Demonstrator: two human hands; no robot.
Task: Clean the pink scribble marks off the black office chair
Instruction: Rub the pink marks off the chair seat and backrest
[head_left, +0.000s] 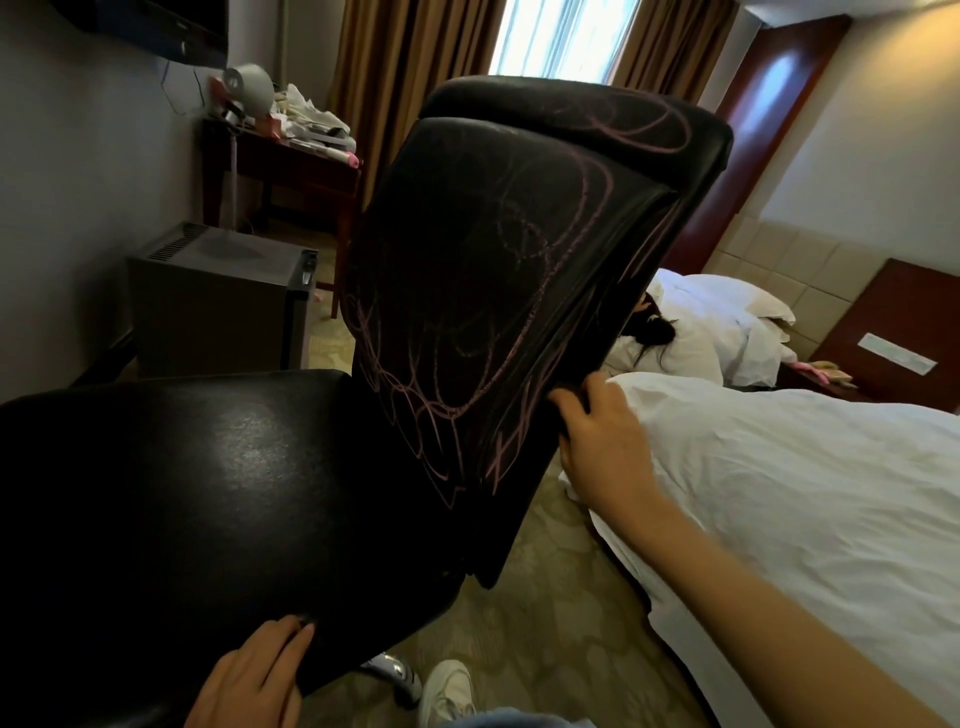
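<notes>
Now gripping pink-scribbled black leather office chair.
R hand fingers are clamping backrest edge; L hand fingers, seat front.

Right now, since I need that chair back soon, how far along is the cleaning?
Done: nothing; pink scribbles cover the backrest. In hand: right hand grips the backrest edge, left hand holds the seat edge, no cloth visible. Remaining: all the wiping.
</notes>
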